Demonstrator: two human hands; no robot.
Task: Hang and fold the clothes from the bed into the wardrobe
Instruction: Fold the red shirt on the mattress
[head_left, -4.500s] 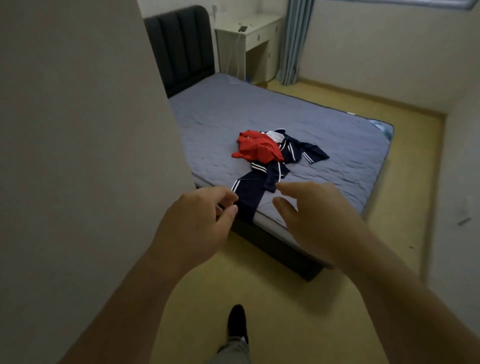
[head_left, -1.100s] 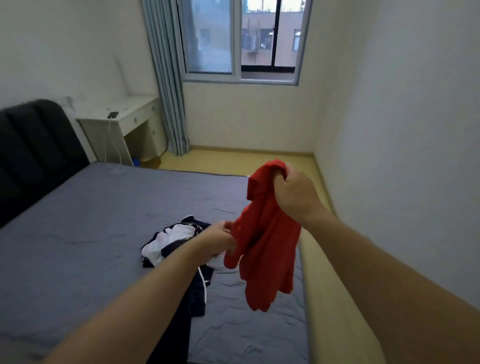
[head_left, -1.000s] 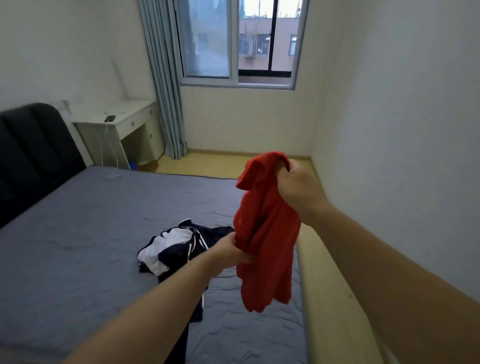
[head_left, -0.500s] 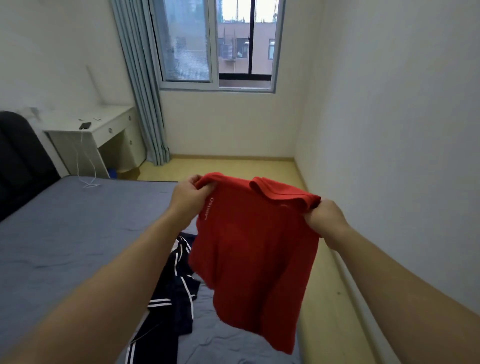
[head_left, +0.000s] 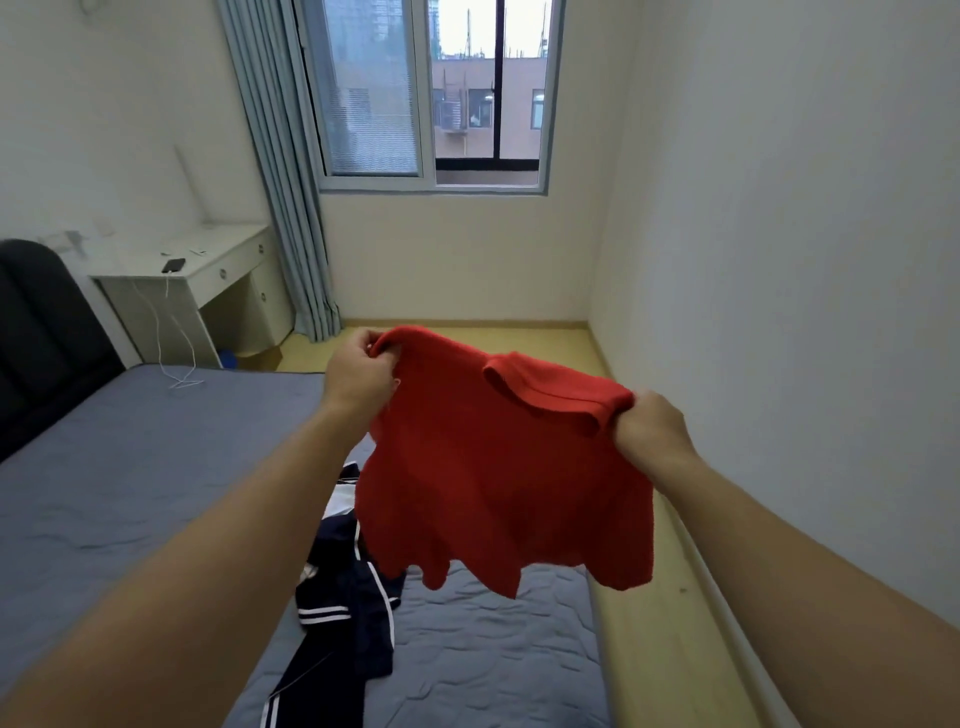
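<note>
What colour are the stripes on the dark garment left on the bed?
White, on the navy garment lying on the bed; the head view shows them.

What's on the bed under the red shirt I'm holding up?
A navy, white-striped garment lies on the grey bed; the red shirt hides part of it and anything else there.

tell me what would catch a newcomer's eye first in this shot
The red shirt comes first: it hangs spread in mid-air at the centre, with the left hand and right hand each gripping an upper corner. Below it, a navy garment with white stripes lies crumpled on the grey bed. Behind, the window glows bright on the far wall.
</note>
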